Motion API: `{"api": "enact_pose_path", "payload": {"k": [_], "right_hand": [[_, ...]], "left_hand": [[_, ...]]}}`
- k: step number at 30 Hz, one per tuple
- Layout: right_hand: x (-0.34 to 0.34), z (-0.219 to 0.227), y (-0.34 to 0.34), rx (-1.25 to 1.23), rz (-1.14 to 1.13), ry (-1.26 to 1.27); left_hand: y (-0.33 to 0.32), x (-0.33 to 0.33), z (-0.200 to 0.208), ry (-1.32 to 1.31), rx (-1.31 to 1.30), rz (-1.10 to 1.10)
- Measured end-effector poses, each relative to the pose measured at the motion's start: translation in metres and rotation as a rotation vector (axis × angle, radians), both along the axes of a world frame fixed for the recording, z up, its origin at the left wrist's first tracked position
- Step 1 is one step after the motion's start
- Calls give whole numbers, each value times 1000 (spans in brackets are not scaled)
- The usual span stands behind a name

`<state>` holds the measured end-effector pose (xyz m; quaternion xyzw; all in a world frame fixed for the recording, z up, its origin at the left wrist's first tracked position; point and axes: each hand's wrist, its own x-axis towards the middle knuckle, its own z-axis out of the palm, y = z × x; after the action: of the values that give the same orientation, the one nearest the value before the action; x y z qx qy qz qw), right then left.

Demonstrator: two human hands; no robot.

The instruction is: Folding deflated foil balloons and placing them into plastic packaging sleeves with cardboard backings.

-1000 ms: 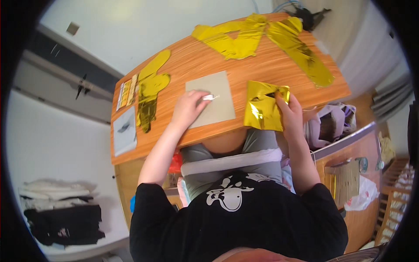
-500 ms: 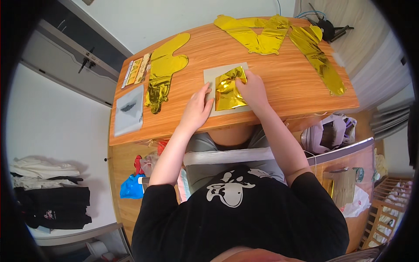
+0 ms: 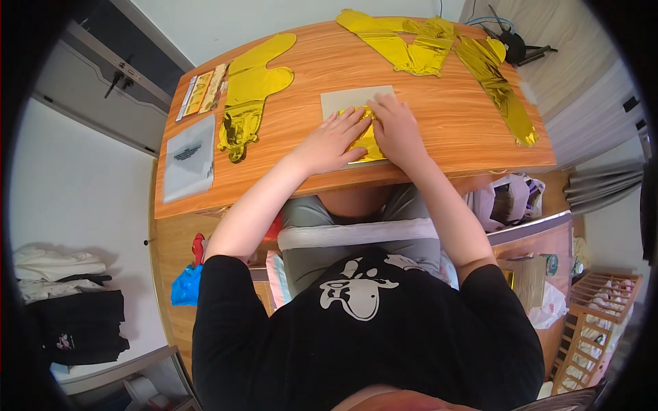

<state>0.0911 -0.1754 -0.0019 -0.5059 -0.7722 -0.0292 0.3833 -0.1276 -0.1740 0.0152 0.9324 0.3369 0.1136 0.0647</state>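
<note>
A folded gold foil sheet (image 3: 371, 148) lies on a grey-beige card (image 3: 336, 103) near the desk's front edge, mostly covered by my hands. My left hand (image 3: 326, 144) rests flat across its left side, fingers spread and pointing right and away. My right hand (image 3: 399, 135) lies on its right side, fingers stretched out and a little blurred at the tips. The fingertips of both hands nearly meet over the foil. I cannot see whether anything is under the fingers besides the foil.
Flat gold foil balloons lie at the desk's left (image 3: 255, 81), the far middle (image 3: 418, 51) and the right (image 3: 499, 89). A printed card (image 3: 202, 94) and a clear plastic bag (image 3: 190, 161) are at the left edge. A black router (image 3: 514, 48) stands at the back right.
My left hand has moved right from beside the foil onto it. My right hand has gone from gripping the foil's upper right to lying flat on it. The view has shifted slightly.
</note>
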Motion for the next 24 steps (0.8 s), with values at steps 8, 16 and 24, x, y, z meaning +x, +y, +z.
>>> {"api": "enact_pose_path", "payload": {"k": [8, 16, 24], "right_hand": [[5, 0, -15, -285, 50, -319], [17, 16, -15, -377, 96, -397], [39, 37, -9, -490, 213, -468]], "left_hand": [[-1, -3, 3, 74, -18, -15], [3, -13, 12, 104, -28, -75], [3, -16, 6, 69, 2, -80]]}}
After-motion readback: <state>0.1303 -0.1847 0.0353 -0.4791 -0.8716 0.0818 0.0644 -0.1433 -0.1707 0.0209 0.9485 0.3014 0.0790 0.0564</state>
